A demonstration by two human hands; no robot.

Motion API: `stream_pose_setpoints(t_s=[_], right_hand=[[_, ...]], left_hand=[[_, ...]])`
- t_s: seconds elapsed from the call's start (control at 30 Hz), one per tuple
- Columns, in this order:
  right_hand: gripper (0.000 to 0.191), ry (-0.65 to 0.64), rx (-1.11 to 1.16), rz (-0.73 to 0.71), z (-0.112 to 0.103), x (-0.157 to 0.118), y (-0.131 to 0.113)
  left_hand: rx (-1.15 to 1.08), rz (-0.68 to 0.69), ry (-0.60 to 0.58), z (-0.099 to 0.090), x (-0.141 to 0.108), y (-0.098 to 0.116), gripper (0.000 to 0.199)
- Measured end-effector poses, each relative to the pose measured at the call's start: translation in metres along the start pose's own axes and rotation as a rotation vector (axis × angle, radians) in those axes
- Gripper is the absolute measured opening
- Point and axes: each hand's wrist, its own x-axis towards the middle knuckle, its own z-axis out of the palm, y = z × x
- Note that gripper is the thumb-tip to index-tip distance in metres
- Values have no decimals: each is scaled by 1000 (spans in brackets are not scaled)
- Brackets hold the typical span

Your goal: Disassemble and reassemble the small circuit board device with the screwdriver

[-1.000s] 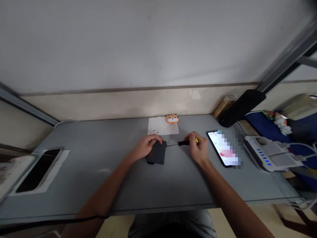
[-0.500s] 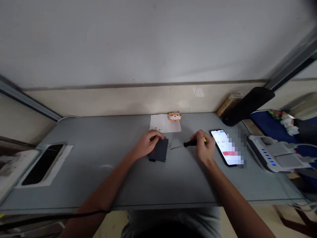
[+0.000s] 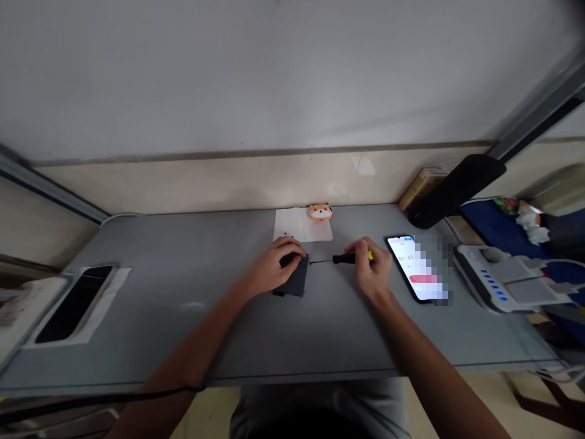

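My left hand [image 3: 276, 268] is closed on the dark flat box [image 3: 295, 281], fingers bent over its upper part; the box lies on the grey table [image 3: 183, 250] in front of me, below the white paper [image 3: 301, 227]. My right hand [image 3: 372, 269] is clenched round the handle of the screwdriver [image 3: 345, 258], its shaft pointing left; the tip ends just beside the box's right edge – whether it touches anything there is too fine to tell. Two small dark bits [image 3: 292, 236] lie on the paper's lower edge, apart from the box; I take them for screws already out, so part of the work looks done. The box looks whole, with no panel lifted that I can see; I judge some work left at that edge – how much, I cannot tell.
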Motion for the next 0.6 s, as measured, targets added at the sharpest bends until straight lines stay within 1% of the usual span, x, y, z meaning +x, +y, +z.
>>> stream_pose_setpoints(t_s=[0.07, 0.13, 0.33, 0.47, 0.53, 0.6], right_hand=[[47, 13, 29, 13, -1, 0, -1], [48, -2, 66, 34, -1, 0, -3], [49, -135, 159, 33, 5, -4, -11], [52, -169, 155, -3, 5, -5, -11], [53, -155, 148, -11, 3, -4, -10], [52, -126, 143, -10, 1, -1, -7]], left_hand=[[16, 4, 6, -1, 0, 1, 17], [34, 3, 9, -2, 1, 2, 17], [96, 54, -1, -5, 2, 6, 18], [112, 48, -46, -8, 2, 14, 18], [101, 39, -75, -10, 1, 18, 18], [91, 30, -137, -13, 1, 23, 16]])
